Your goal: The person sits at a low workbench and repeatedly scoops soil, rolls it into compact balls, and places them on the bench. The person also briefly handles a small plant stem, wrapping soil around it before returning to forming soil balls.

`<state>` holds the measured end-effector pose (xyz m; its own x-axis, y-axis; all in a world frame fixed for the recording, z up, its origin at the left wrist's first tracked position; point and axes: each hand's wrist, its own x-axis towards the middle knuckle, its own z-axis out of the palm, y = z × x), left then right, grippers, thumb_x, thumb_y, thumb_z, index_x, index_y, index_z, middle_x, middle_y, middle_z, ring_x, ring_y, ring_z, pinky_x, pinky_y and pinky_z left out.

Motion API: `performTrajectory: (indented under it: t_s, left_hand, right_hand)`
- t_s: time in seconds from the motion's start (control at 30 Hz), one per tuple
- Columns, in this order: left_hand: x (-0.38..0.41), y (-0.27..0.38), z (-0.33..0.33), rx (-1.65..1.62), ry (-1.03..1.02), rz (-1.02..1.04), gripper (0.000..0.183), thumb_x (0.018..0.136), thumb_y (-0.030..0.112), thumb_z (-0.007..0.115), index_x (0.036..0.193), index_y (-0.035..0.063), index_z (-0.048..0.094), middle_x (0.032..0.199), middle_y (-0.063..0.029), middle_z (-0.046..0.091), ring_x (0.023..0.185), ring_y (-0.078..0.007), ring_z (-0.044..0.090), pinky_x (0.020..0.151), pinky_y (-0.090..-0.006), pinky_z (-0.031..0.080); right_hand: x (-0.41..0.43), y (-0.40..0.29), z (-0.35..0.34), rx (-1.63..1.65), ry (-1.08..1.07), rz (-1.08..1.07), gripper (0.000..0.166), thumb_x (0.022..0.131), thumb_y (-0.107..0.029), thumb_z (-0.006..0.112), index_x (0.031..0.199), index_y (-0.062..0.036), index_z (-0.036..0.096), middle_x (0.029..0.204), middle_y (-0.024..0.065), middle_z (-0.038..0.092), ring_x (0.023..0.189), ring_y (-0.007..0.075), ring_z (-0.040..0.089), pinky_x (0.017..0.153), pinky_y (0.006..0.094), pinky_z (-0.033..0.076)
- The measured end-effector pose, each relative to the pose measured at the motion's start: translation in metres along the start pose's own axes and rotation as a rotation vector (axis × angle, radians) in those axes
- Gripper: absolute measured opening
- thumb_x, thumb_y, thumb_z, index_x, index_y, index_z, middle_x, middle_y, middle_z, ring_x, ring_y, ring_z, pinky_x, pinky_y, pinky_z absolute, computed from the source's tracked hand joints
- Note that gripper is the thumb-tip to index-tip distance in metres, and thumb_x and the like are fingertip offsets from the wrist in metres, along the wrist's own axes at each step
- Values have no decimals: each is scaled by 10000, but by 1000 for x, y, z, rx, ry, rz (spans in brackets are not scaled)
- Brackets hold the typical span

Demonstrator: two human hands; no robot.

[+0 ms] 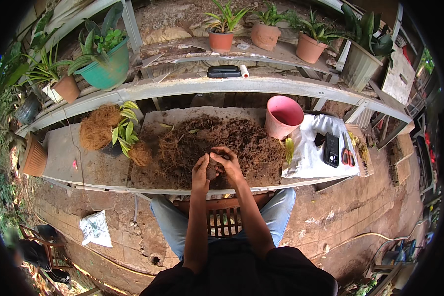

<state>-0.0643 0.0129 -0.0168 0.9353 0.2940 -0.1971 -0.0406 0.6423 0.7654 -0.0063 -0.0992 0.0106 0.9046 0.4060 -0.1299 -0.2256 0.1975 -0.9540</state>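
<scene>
Both hands meet over a spread of dark soil and fibre (251, 155) on the workbench. My left hand (199, 173) and my right hand (230, 165) are cupped around a dark clump of soil (210, 172), partly hidden by the fingers. Left of the soil sit a bundle of brown coir fibre (100, 127) and a smaller fibre clump (140, 154). Between these stands a leafy cutting (125, 134) with green and yellowish leaves. A pink plastic pot (284, 117) stands open-topped at the soil's back right edge.
On the right, a white plastic sack (307, 148) lies under a phone (331, 150), beside red-handled scissors (347, 157). A terracotta-coloured pot (34, 155) stands at the bench's left end. Behind runs a metal rail (185, 84) bearing a black case (224, 71) and thread spool (244, 71).
</scene>
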Motion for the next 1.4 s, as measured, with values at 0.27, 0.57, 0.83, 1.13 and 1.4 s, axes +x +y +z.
performTrajectory:
  t_s: [0.27, 0.57, 0.83, 1.13, 1.4]
  left_hand:
    - [3, 5, -10, 374, 174, 128, 524, 815, 272, 807, 1149, 59, 462, 756, -29, 564, 533, -99, 549, 428, -246, 438]
    - [-1, 10, -1, 403, 152, 25, 498, 829, 405, 777, 1076, 68, 507, 613, 1, 492, 488, -93, 547, 436, -266, 451]
    - [-4, 9, 2, 371, 134, -60, 377, 897, 448, 681, 970, 88, 597, 787, -27, 556, 569, -147, 615, 448, -303, 467]
    - [-7, 12, 4, 293, 128, -71, 326, 925, 383, 661, 987, 68, 606, 840, -25, 577, 594, -150, 625, 455, -302, 475]
    - [-9, 15, 9, 325, 117, -90, 348, 930, 393, 650, 1032, 62, 613, 847, -29, 576, 625, -148, 628, 488, -300, 490]
  right_hand:
    - [-17, 11, 3, 450, -108, -42, 271, 796, -54, 777, 1045, -34, 674, 1162, 85, 617, 1066, 199, 605, 907, 325, 499]
    - [-4, 13, -16, 701, 247, 33, 348, 764, -39, 776, 607, -80, 468, 639, 120, 591, 588, 267, 633, 522, 414, 522]
    - [-10, 10, -65, 780, 148, -111, 314, 752, -11, 670, 560, -100, 439, 507, 72, 448, 451, 266, 511, 435, 422, 400]
    - [-17, -17, -60, 1135, -16, -209, 510, 923, -245, 548, 1165, 200, 490, 1248, 399, 496, 1252, 498, 460, 1129, 530, 371]
    - [-14, 0, -44, 907, 70, 18, 318, 955, -278, 554, 1062, 20, 572, 1039, 172, 657, 959, 333, 650, 970, 556, 515]
